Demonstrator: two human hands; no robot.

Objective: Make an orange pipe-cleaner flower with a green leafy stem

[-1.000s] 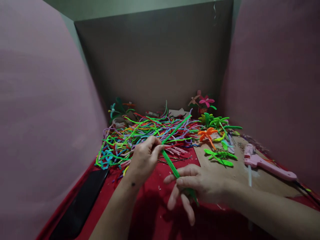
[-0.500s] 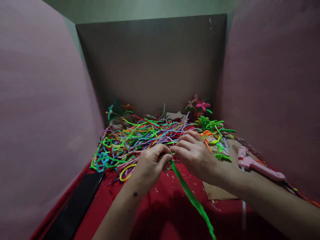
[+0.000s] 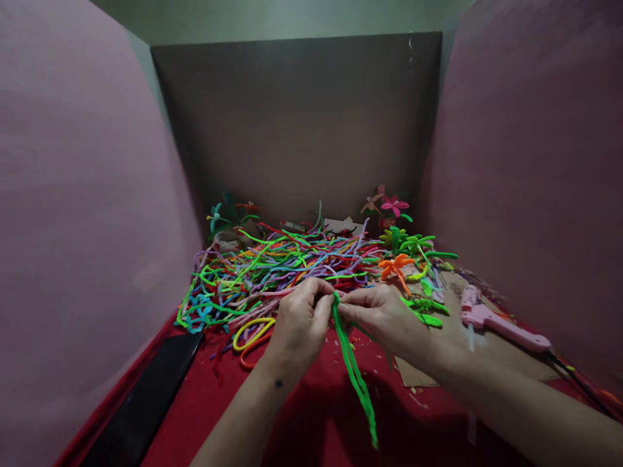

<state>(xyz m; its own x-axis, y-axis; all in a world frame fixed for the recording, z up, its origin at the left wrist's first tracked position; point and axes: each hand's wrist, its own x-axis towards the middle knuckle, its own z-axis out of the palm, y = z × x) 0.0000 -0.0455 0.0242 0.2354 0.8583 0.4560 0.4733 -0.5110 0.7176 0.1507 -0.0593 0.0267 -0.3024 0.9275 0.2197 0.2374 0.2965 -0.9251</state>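
Right hand (image 3: 387, 316) has been lowered slightly; green fuzzy strands (image 3: 361, 388) pinched at top by it and left hand (image 3: 300, 319), fingertips nearly meeting.

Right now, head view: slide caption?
Left hand and right hand pinch green pipe cleaners above red cloth, multicoloured pile behind, pink glue gun at right.

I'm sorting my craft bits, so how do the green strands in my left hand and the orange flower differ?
The green strands are long and narrow; the orange flower has spread petals. Your left hand pinches the green strands' top, while neither hand holds the orange flower. Both are brightly coloured.
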